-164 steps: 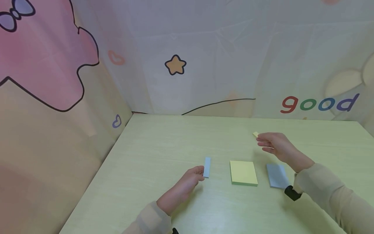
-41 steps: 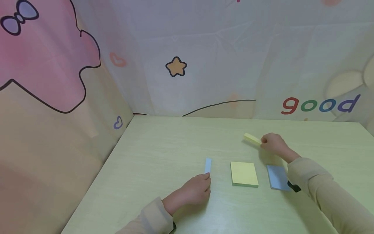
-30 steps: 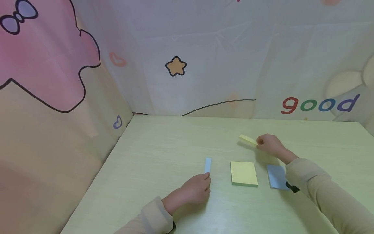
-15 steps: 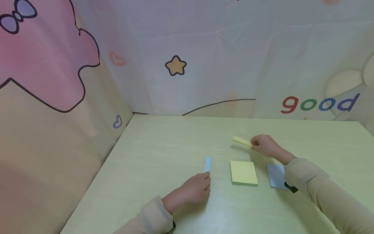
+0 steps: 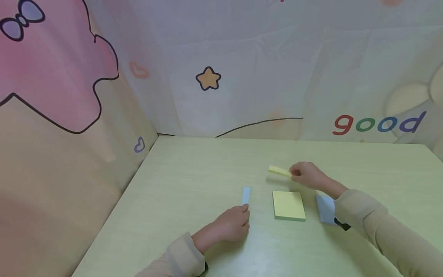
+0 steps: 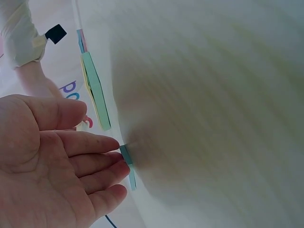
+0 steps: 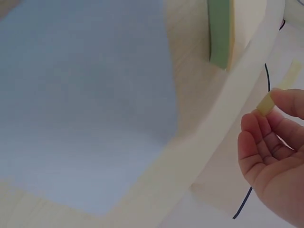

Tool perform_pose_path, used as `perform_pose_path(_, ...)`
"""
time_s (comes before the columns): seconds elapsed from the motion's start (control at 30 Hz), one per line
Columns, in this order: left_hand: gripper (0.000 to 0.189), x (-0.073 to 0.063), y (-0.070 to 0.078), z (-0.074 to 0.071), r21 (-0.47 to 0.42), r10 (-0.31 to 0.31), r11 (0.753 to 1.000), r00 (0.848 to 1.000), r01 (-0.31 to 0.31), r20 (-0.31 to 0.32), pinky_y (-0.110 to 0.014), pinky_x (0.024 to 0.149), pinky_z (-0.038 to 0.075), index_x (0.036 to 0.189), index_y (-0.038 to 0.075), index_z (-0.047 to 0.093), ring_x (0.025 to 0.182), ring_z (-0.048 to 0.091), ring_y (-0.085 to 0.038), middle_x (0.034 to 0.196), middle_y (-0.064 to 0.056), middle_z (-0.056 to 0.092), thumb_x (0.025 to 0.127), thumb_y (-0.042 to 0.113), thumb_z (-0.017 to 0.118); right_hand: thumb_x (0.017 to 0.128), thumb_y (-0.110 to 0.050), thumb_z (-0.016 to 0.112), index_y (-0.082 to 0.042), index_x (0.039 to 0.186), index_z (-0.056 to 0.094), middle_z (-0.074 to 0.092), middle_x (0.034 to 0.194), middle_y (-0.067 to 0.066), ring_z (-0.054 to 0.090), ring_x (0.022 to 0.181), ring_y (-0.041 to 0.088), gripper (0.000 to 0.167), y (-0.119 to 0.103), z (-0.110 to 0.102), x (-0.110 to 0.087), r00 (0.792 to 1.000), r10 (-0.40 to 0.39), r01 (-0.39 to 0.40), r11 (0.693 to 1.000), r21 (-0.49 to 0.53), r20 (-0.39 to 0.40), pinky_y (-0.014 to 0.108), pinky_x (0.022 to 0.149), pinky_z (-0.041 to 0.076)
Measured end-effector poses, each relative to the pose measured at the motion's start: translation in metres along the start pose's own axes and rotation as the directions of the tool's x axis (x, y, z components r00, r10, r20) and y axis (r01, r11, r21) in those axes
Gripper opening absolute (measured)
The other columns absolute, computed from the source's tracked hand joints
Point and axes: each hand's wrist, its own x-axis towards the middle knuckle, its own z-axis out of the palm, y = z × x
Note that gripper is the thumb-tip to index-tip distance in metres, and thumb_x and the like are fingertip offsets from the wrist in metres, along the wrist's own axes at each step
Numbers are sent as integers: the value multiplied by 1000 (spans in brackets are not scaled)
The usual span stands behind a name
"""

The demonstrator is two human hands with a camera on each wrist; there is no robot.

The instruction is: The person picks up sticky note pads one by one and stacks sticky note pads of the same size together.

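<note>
Between thumb and fingers, my right hand (image 5: 309, 175) pinches one end of a narrow yellow sticky note pad (image 5: 279, 171), held just above the table behind the square yellow sticky note pad (image 5: 288, 205). In the right wrist view the narrow pad (image 7: 266, 102) sticks out past the thumb. My left hand (image 5: 226, 225) rests its fingertips on a narrow blue sticky note pad (image 5: 246, 195) lying on the table; its near part is hidden. The left wrist view shows those fingers fairly straight on that blue pad (image 6: 126, 155), the thumb apart from it.
A larger blue sticky note pad (image 5: 325, 209) lies right of the square yellow one, partly covered by the right sleeve (image 5: 367, 215). The pale table (image 5: 194, 165) meets a printed cloth backdrop (image 5: 249, 84) at its back and left edges.
My right hand has carried the narrow yellow pad leftward and slightly nearer. Since the earliest frame, my left hand has come over the near part of the narrow blue pad; lately it stays still.
</note>
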Motion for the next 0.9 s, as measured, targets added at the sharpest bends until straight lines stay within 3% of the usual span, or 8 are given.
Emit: perform_pose_path(0.9, 43, 0, 0, 1, -14, -9, 1000, 1000, 9, 6, -31, 101, 35, 127, -3, 44, 127, 35, -23, 139, -16, 35, 90, 21, 44, 76, 2, 56, -7, 57, 32, 23, 57, -5, 25, 54, 7, 32, -37, 12, 5, 992, -113, 111, 993, 36, 57, 20, 52, 23)
